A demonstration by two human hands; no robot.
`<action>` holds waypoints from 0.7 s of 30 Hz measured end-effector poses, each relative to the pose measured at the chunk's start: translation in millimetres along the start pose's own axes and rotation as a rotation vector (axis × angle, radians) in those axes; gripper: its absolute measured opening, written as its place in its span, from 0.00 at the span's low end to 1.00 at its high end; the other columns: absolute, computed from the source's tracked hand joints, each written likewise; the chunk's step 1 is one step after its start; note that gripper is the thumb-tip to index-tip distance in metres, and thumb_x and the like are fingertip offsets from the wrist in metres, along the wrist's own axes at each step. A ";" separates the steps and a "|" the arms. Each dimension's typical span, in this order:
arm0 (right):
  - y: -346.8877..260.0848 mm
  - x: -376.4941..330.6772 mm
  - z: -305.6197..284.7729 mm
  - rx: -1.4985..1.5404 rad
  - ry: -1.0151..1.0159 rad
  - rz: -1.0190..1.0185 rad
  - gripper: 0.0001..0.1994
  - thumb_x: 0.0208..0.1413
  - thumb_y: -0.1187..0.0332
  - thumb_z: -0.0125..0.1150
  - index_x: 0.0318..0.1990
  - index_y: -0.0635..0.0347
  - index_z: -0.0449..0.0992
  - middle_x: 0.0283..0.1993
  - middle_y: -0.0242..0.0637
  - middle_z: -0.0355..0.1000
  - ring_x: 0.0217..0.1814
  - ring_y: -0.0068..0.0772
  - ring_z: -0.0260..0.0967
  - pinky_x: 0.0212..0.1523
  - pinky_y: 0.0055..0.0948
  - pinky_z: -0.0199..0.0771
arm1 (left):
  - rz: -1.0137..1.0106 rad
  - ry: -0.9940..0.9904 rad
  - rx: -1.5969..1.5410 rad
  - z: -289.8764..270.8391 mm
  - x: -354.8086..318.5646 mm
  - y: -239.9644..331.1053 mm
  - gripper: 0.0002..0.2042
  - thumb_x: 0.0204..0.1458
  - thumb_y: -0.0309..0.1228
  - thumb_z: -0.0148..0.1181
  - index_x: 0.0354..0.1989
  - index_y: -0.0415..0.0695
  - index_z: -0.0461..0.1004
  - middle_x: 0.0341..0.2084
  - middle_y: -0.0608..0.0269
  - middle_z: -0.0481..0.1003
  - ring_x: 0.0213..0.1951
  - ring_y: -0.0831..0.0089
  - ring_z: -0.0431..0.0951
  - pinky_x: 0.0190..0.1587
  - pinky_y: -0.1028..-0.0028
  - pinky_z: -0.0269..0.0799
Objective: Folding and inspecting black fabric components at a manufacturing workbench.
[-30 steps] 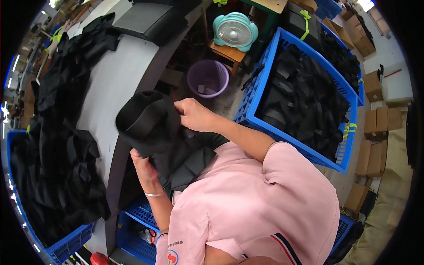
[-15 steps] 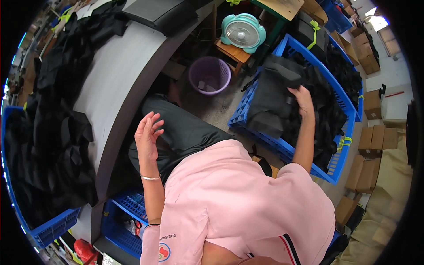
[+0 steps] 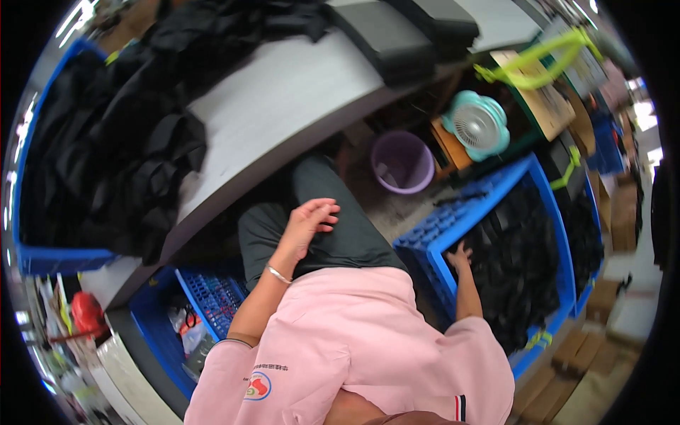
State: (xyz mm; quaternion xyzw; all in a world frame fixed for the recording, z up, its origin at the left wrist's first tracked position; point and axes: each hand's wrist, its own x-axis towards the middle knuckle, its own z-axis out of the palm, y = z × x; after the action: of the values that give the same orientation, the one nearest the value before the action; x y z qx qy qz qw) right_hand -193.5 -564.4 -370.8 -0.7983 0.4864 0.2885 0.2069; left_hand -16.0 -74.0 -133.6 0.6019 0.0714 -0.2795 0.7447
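My left hand hovers above my dark trousers, fingers loosely curled and apart, with nothing in it. Inside the near left edge of a blue plastic crate is my right hand, its fingers spread beside black fabric pieces. I see nothing held in that hand. The black pieces pile up inside the crate, and single ones are hard to tell apart.
A grey worktable carries a heap of black fabric and dark flat stacks. Beyond my knees stand a purple basket and a turquoise fan. Another blue crate sits under the table, at left.
My right hand has let go of the black fabric piece it was lifting over the crate and moved to the crate's near left edge. The whole view has turned; my left hand stays open.
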 end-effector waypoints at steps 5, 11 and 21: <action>6.6 -11.0 -32.7 0.102 -0.105 -0.089 0.59 0.39 0.39 0.73 0.76 0.37 0.40 0.77 0.62 0.26 0.77 0.68 0.39 0.74 0.50 0.49 | 0.126 0.060 -0.006 -14.0 0.7 21.4 0.16 0.61 0.36 0.59 0.54 0.40 0.75 0.45 0.60 0.79 0.42 0.77 0.79 0.43 0.78 0.75; -53.4 -111.3 -75.2 -0.142 0.616 0.006 0.39 0.52 0.58 0.70 0.71 0.49 0.57 0.79 0.50 0.35 0.74 0.58 0.51 0.65 0.59 0.61 | 0.730 0.797 0.371 -70.3 7.8 87.3 0.12 0.54 0.24 0.63 0.47 0.40 0.77 0.43 0.62 0.79 0.40 0.76 0.79 0.45 0.76 0.74; -261.4 -250.6 -82.1 0.227 0.660 -1.196 0.21 0.58 0.80 0.56 0.60 0.65 0.69 0.74 0.55 0.50 0.77 0.55 0.47 0.72 0.44 0.50 | 0.907 1.428 1.011 -225.2 27.8 166.1 0.09 0.49 0.25 0.66 0.40 0.45 0.81 0.39 0.64 0.78 0.47 0.62 0.74 0.55 0.65 0.64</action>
State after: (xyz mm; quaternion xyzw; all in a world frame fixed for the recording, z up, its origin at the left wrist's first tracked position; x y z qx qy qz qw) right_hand -28.3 -334.6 -130.5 -0.9488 0.0276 -0.1859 0.2540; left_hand 142.5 147.5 -63.4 0.8471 0.1390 0.4642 0.2181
